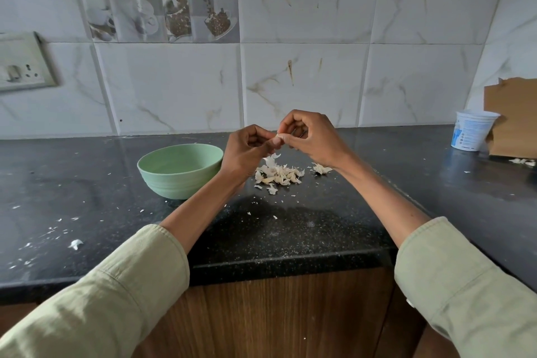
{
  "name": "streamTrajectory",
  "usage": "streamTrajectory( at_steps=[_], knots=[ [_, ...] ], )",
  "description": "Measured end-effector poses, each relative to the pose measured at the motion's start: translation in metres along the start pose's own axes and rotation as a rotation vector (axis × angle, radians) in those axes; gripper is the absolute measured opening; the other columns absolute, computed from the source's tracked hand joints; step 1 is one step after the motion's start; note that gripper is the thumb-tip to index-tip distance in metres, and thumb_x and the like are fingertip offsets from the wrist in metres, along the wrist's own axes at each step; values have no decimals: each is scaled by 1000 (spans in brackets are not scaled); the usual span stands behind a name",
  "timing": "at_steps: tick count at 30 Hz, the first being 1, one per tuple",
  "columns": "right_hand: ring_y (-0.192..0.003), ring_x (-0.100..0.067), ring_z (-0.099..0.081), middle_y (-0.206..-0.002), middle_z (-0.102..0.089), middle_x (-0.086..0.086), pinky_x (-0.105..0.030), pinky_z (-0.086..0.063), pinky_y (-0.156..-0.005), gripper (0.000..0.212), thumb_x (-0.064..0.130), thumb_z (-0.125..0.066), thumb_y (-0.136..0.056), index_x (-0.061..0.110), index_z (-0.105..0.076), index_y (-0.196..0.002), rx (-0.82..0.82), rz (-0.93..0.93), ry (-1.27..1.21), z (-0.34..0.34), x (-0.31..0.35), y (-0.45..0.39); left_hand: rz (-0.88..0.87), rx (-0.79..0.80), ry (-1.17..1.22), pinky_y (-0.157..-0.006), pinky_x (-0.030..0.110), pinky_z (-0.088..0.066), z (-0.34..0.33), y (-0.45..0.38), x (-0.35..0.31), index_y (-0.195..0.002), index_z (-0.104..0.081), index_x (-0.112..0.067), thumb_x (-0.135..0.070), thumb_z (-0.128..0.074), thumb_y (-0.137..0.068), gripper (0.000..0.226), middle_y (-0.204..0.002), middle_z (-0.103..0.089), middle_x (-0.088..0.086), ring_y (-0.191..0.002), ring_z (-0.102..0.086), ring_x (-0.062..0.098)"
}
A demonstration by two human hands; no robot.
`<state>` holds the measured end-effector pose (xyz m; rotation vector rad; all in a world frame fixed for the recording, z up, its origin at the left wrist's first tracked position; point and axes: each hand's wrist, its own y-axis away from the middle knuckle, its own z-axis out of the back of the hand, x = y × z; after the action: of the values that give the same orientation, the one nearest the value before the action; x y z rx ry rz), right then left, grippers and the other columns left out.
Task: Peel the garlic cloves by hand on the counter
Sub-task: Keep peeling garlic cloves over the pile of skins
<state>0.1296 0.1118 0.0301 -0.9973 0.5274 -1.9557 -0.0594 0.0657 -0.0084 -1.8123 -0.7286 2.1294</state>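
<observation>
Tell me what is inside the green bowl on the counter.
The visible inner wall of the green bowl looks bare: no cloves or skins show there. The near rim hides the bottom, so I cannot tell what lies there. The garlic pile lies outside, beside it.

My black speckled tabletop [290,229] is a mess: green bowl [180,170] on it, a pile of garlic cloves and skins [277,174] just beside that, flakes scattered around, white tub [472,131] and cardboard [513,119] far right.
</observation>
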Motion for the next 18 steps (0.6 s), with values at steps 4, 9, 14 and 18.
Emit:
streamTrajectory(
  at_steps=[4,9,14,18],
  knots=[
    [-72,-18,-73,-87,-74,2,-36,-63,-69,10,14,-78,-95,13,-70,-100,19,1,1,1,0,1,2,4,18,-68,14,-51,0,2,-3,-102,-72,4,-15,-83,-90,26,-93,-79,16,-75,-69,6],
    [-69,-18,-72,-79,-73,-2,-38,-63,-68,8,10,-77,-96,9,-69,-97,23,30,27,-1,2,3,0,10,-18,-68,16,-50,2,2,-2,-98,-74,1,-17,-84,-88,23,-92,-79,17,-75,-67,10],
    [-66,-11,-69,-75,-71,0,-32,-60,-67,8,6,-74,-97,8,-66,-95,21,56,65,-3,1,2,13,10,5,-82,32,-56,2,2,-1,-96,-75,-3,-21,-86,-86,23,-91,-79,15,-84,-70,19],
    [-66,-13,-65,-74,-69,0,-25,-52,-65,9,6,-71,-99,9,-63,-95,39,57,104,-6,0,1,34,-4,30,-83,34,-56,-1,2,-1,-96,-75,-2,-20,-85,-87,22,-92,-79,16,-84,-70,19]
  ],
)
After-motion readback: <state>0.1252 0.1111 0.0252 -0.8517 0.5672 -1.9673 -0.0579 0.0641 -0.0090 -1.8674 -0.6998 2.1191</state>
